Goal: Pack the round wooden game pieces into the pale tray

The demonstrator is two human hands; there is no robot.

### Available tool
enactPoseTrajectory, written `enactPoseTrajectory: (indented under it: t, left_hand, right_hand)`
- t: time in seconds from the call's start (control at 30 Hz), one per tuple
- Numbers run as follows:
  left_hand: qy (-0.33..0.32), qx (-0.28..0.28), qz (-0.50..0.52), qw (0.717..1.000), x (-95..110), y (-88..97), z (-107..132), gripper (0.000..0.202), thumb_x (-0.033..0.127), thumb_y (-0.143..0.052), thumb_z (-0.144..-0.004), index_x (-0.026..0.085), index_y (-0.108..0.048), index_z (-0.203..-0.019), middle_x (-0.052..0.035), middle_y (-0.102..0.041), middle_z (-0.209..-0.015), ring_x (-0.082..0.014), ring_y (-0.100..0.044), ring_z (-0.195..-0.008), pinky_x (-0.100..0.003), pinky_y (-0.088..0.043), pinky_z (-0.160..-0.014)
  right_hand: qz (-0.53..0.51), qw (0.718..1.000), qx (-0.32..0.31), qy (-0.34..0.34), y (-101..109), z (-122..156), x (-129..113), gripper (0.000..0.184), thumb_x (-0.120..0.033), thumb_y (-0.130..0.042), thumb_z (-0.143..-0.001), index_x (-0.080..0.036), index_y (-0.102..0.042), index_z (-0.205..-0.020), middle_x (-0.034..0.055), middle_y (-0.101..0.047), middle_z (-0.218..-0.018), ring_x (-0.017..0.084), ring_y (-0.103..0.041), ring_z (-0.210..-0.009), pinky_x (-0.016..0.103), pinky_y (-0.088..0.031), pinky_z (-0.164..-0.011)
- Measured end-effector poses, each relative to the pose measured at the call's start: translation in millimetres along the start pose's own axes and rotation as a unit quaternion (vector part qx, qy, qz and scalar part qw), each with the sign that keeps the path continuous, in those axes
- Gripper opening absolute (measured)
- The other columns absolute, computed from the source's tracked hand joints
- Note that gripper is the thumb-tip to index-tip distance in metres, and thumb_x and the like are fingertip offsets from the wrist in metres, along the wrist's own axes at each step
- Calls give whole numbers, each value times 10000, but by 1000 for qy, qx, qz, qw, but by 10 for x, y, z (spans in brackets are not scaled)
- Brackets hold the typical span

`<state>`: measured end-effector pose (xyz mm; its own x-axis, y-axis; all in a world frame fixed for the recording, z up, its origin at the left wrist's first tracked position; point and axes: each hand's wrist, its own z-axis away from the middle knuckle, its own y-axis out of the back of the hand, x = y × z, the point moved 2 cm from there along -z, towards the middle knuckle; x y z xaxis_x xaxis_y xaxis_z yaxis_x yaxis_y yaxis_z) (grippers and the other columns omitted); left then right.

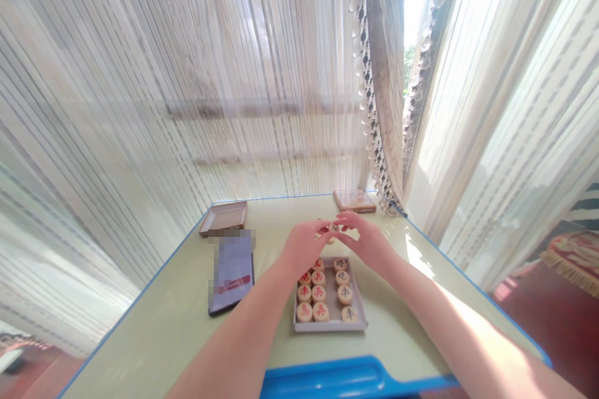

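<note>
Just beyond a shallow open box [330, 326], my left hand [309, 243] and my right hand [367, 240] meet with their fingertips close together. Between them is a round wooden Chinese chess piece [334, 228] with a dark character, pinched by the fingers of both hands. More pieces lie under and around my fingertips, partly hidden. In the box, red-marked pieces [319, 293] fill two columns on the left. Dark-marked pieces [345, 295] stand in a single column along its right side. My left hand covers the far left corner of the box.
A tablet or phone [236, 271], partly blurred out, lies left of my arms. An open box lid [224, 218] is at the table's far left corner, a flat patterned box [354, 201] at the far right. A blue tray [327, 377] edges the near side. Curtains [281, 75] hang behind.
</note>
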<state>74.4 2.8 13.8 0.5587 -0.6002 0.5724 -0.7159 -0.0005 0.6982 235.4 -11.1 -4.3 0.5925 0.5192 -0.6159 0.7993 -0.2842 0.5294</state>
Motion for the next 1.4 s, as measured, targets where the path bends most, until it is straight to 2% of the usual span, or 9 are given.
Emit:
enactPoseTrajectory:
  t: [0.23, 0.47, 0.57, 0.7, 0.97, 1.17, 1.4]
  left_hand:
    - [1, 15, -11, 1000, 28, 1, 9, 216, 296, -510, -814, 220, -628, -979, 2, -688, -883, -155, -618, -829, -280, -455, -801]
    - [10, 12, 8, 1000, 21, -10, 2, 220, 285, -498, -817, 208, -607, -991, -19, -677, -920, -163, -614, -858, -287, -451, -813]
    - [12, 16, 9, 1000, 7, -9, 2, 227, 288, -497, -817, 204, -607, -997, -26, -678, -923, -166, -617, -860, -293, -454, -818]
    - [9, 23, 1, 1000, -8, -12, -1, 220, 293, -500, -816, 206, -618, -980, -24, -681, -911, -167, -622, -849, -290, -465, -793]
    - [-2, 16, -19, 1000, 12, -10, -4, 225, 279, -483, -828, 206, -618, -992, -26, -683, -925, -165, -622, -848, -284, -466, -790]
    - [1, 15, -23, 1000, 9, -6, 3, 216, 285, -478, -830, 215, -621, -977, -17, -684, -916, -162, -623, -844, -280, -466, -782]
    - [-6, 12, -26, 1000, 28, -10, 5, 216, 287, -467, -837, 222, -617, -978, -15, -684, -913, -160, -621, -842, -276, -457, -783]
  right_hand:
    - [-60, 997, -29, -40, 25, -11, -55, 410, -358, -590, -762, -241, -469, -1136, 41, -685, -992, 167, -614, -779, 333, -494, -726]
    - [-135, 989, -25, -45, -14, -20, 4, 383, -323, -598, -747, -218, -493, -1100, 58, -670, -1005, 160, -611, -812, 317, -490, -713]
    - [-124, 990, -24, -70, -29, -18, 4, 302, -329, -593, -750, -205, -562, -1024, 61, -665, -996, 158, -613, -794, 303, -489, -693]
    - [-84, 991, -41, -100, -37, -15, 0, 234, -316, -572, -767, -195, -627, -959, 47, -683, -888, 159, -615, -756, 299, -478, -694]
    - [-75, 992, -44, -92, -31, -34, -5, 212, -300, -578, -766, -188, -634, -937, 40, -682, -822, 153, -607, -733, 281, -466, -670]
    - [-94, 985, -58, -130, -33, -25, 0, 244, -311, -590, -756, -184, -621, -962, 41, -681, -837, 152, -620, -747, 278, -474, -689]
    - [-86, 988, -46, -118, -38, -16, 43, 257, -346, -594, -751, -206, -630, -963, 42, -672, -912, 142, -610, -738, 273, -481, -676]
